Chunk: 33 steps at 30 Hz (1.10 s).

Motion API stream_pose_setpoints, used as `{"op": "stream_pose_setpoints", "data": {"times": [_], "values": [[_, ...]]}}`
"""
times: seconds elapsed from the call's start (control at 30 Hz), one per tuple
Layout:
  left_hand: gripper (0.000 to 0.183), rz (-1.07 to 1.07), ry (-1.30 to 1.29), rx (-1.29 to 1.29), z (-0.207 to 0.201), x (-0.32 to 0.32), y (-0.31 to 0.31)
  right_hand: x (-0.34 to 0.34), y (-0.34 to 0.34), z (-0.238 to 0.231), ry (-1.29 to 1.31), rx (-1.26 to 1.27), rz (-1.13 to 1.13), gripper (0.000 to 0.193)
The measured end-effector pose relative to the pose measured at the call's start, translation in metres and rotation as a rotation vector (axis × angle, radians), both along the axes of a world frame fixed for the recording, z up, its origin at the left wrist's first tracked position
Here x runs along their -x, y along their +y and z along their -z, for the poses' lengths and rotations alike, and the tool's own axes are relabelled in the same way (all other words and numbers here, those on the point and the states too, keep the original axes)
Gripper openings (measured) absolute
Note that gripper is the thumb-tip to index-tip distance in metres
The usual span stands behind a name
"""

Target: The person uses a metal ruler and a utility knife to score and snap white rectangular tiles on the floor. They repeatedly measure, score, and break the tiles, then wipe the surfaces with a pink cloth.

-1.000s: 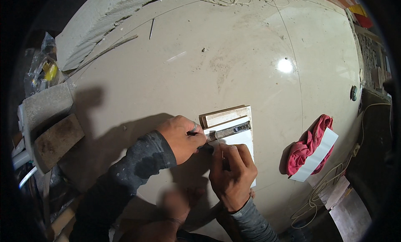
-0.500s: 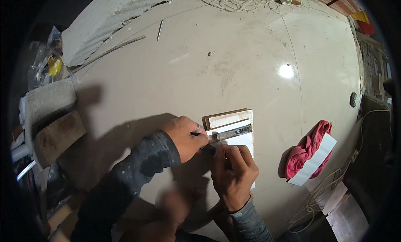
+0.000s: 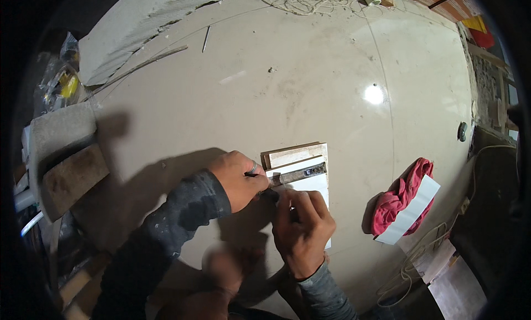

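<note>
My left hand, with a ring on one finger, is closed at the left end of a worn grey bar-shaped tool. The tool has a small bluish spot near its far right end and lies across a white tile. Close below, my right hand has its fingers curled and pinched together. A small dark piece shows between the two hands; its kind is unclear, and what the right fingertips pinch is hidden. Beneath the white tile, brownish-edged tile pieces stick out on the far side.
To the right, a white strip rests on a crumpled red cloth. Pale cord lies tangled at the far edge. A thin stick and a slim metal rod lie far left. Concrete blocks line the left side.
The view has shifted slightly, so everything sits a little further left. My right fingertips have shifted slightly near the tool; both hands stay closed over the tiles.
</note>
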<state>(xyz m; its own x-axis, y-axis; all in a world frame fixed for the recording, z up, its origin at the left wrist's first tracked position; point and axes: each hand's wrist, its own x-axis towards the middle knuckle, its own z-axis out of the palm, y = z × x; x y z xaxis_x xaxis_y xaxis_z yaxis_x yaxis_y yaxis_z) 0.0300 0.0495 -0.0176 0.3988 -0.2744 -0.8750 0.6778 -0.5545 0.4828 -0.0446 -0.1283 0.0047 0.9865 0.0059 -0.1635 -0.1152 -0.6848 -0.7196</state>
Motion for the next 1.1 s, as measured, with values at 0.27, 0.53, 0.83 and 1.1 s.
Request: {"op": "stream_pose_setpoints", "data": {"times": [0.27,0.53,0.83,1.1], "values": [[0.026,0.036,-0.037,-0.017,0.0007,0.0017,0.0000,0.0047,0.0041,-0.0045,0.088,-0.047,0.078,0.020],[0.028,0.071,-0.044,-0.027,-0.0034,-0.0038,-0.0001,0.0023,0.0062,-0.0032,0.067,-0.047,0.087,0.017],[0.029,0.045,-0.102,0.001,0.0031,0.0023,0.0014,0.0039,0.0051,-0.0002,0.059,-0.016,0.065,0.017],[0.026,0.038,-0.066,0.023,-0.0011,-0.0004,0.0017,0.0030,0.0051,-0.0017,0.070,-0.020,0.075,0.018]]}}
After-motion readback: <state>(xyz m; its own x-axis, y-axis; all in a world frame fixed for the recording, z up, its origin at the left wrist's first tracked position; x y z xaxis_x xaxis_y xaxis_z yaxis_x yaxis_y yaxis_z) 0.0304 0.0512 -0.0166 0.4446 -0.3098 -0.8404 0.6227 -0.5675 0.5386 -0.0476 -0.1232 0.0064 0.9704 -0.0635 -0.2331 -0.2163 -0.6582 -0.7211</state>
